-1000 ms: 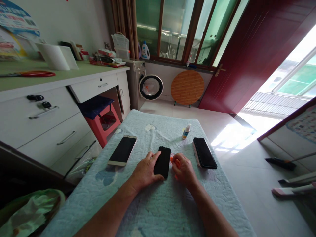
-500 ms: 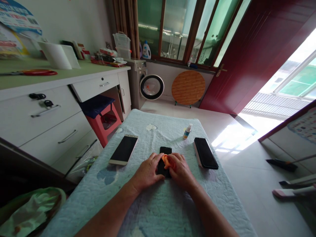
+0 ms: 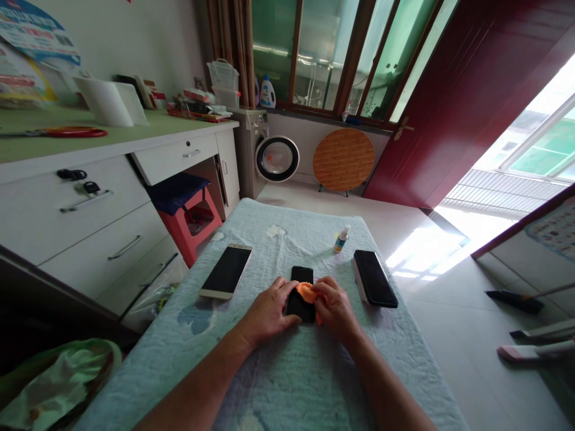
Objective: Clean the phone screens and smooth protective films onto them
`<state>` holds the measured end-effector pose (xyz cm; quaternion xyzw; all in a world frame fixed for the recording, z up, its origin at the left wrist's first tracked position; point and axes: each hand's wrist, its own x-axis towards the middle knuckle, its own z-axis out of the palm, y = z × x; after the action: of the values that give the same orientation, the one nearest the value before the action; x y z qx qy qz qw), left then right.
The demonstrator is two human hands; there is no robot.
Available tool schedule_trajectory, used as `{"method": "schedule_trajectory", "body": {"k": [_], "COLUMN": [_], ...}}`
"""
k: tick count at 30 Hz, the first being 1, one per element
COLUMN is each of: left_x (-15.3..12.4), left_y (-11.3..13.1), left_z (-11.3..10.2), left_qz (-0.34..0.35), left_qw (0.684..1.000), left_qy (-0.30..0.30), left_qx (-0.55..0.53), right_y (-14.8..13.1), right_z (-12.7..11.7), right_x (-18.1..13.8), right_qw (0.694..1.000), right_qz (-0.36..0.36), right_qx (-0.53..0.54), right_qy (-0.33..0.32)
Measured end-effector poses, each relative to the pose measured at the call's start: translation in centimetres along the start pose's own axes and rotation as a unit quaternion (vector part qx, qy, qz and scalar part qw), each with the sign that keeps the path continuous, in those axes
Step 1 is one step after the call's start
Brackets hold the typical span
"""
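Observation:
A black smartphone (image 3: pixel 302 311) lies flat on the pale blue quilted cover (image 3: pixel 278 371) between my hands. My left hand (image 3: pixel 266 310) grips its left side, fingers along the upper edge and thumb at the lower corner. Pinched in my right hand (image 3: pixel 336 308) is an orange cloth (image 3: pixel 307 293), bunched over the middle of the screen; part of it hangs below my fingers. To the left rests a larger gold-framed smartphone (image 3: pixel 228 270), screen up. On the right, a black smartphone (image 3: pixel 376 279) sits on top of something pale and flat. Beyond it stands a small spray bottle (image 3: pixel 341 239).
Along the left runs a white cabinet (image 3: pixel 99 221) with a paper roll (image 3: pixel 105 103) and red-handled scissors (image 3: pixel 76 131) on top. A red stool (image 3: pixel 191 221) is tucked beneath. Past the table are a washing machine (image 3: pixel 248 152) with its door open and a round wooden board (image 3: pixel 344 158).
My right hand has shifted slightly right, and the orange cloth now spreads wider across the screen. The left hand keeps its place on the smartphone.

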<state>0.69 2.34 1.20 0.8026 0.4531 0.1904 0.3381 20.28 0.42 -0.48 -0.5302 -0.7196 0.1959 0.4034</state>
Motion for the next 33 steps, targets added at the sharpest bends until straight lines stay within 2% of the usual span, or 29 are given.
{"method": "schedule_trajectory", "body": {"k": [3, 7, 13, 18, 24, 30, 33], "left_x": [0.0, 0.0, 0.0, 0.0, -0.1, 0.0, 0.0], "left_y": [0.2, 0.4, 0.2, 0.0, 0.4, 0.5, 0.6], "left_z": [-0.2, -0.3, -0.1, 0.1, 0.0, -0.2, -0.3], "left_qz": [0.006, 0.016, 0.012, 0.023, 0.059, 0.062, 0.050], "left_qw": [1.000, 1.000, 1.000, 1.000, 0.996, 0.997, 0.997], "left_qy": [0.001, 0.007, 0.012, 0.019, 0.057, 0.054, 0.056], "left_qx": [0.006, 0.013, 0.008, 0.006, -0.014, -0.003, 0.007], "right_y": [-0.3, -0.8, 0.6, 1.4, 0.3, 0.0, 0.1], "right_z": [-0.2, -0.4, 0.5, 0.8, -0.2, -0.2, -0.5], "right_x": [0.0, 0.0, 0.1, 0.1, 0.3, 0.2, 0.3], "right_qw": [0.999, 0.999, 0.996, 0.990, 0.989, 0.984, 0.979], "right_qz": [-0.032, -0.048, 0.046, 0.117, 0.090, 0.149, 0.142], "right_qx": [-0.008, 0.003, -0.037, -0.038, -0.066, 0.025, 0.058], "right_qy": [0.033, -0.003, 0.060, 0.074, 0.092, 0.097, 0.134]}}
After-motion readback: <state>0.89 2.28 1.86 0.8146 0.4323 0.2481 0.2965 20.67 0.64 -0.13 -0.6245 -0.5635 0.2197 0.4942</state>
